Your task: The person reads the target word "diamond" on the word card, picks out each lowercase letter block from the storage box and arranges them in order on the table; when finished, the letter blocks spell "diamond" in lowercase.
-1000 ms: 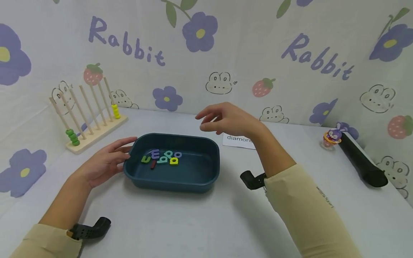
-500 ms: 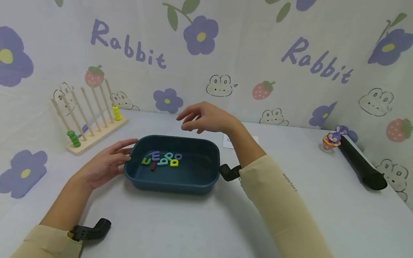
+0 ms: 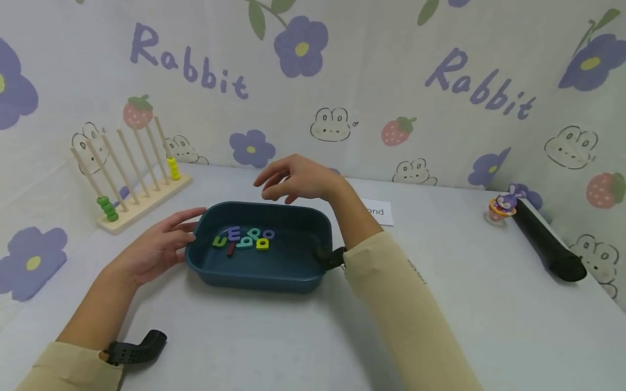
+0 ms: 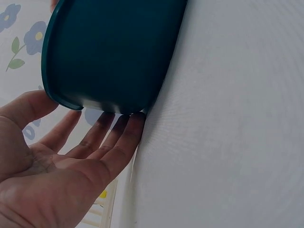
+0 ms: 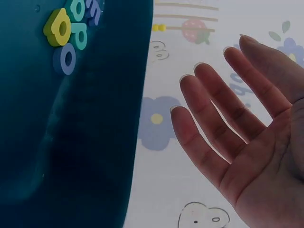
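1. Beige cloth sleeve (image 3: 401, 304) behind it, the right hand (image 3: 298, 178) hangs by the far rim of the tray (image 3: 264, 283), fingers loosely bent and grasping nothing.
2. The black wrist device (image 3: 336, 259) below overlaps the tray's right rim in the head view; I cannot tell whether they touch. A low sweep of that forearm could catch the rim and drag the tray.
3. The left hand (image 3: 156, 244) has its fingertips against the tray's left end, steadying rather than clenching it. With so light a contact, a push from the other side might let the tray slide on the smooth bench (image 3: 274, 336).
4. Toy letters (image 3: 244, 245) lie bunched in the tray's left half; fingers could nudge neighbours because several almost touch.
5. Beyond the forearm, a printed card (image 3: 379, 211) lies partly hidden, so its word could be misread.
6. Farther left stands a bead rack (image 3: 146, 202), clear of both hands.
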